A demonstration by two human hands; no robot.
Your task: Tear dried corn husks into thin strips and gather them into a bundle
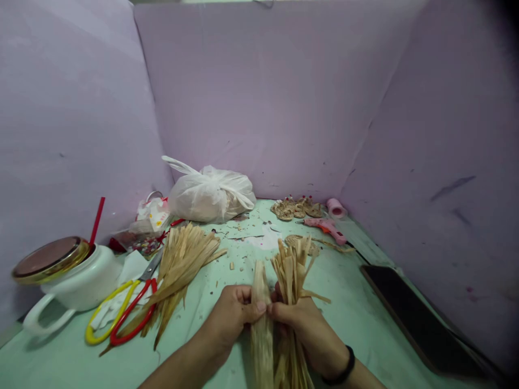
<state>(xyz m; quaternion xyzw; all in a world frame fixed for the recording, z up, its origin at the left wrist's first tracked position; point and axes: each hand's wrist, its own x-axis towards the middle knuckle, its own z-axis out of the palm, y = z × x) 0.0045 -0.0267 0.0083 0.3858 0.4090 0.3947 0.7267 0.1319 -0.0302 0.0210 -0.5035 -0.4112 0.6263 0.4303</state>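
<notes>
My left hand (233,316) is closed, its thumb and fingers pinching a wide pale husk strip (260,302) that stands upright and runs down toward me. My right hand (302,321) is closed round a bundle of thin dried strips (290,270) that fan out above its fingers. The two hands touch at the thumbs, low in the middle of the view. A black band sits on my right wrist.
A loose pile of dried strips (182,265) lies left, partly over two pairs of scissors, red (133,319) and yellow (107,316). Also: white lidded mug (67,281), tied white plastic bag (211,194), woven pieces (295,208), pink glue gun (326,228), dark flat slab (409,313).
</notes>
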